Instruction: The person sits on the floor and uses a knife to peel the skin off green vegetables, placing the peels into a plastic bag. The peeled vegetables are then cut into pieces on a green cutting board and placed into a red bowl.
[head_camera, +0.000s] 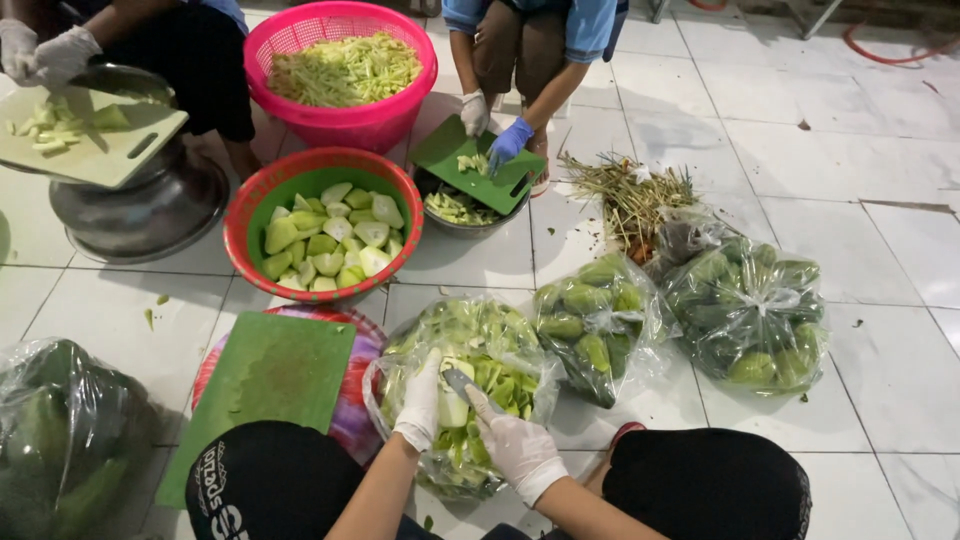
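My left hand (420, 402), in a white glove, holds a pale green peeled vegetable piece (453, 402) over an open clear bag of green peelings (500, 350). In a white glove too, my right hand (520, 452) grips a small knife (462, 384) whose blade rests against the piece. A green cutting board (270, 385) lies over a patterned basin (352, 400) just left of my knees.
A red basket of peeled green pieces (322, 235) and a pink basket of shreds (345, 70) stand ahead. Two clear bags of whole green vegetables (595, 320) (750, 310) lie to the right, another bag (60, 430) at left. Two other people cut on boards (470, 165) (85, 125) opposite.
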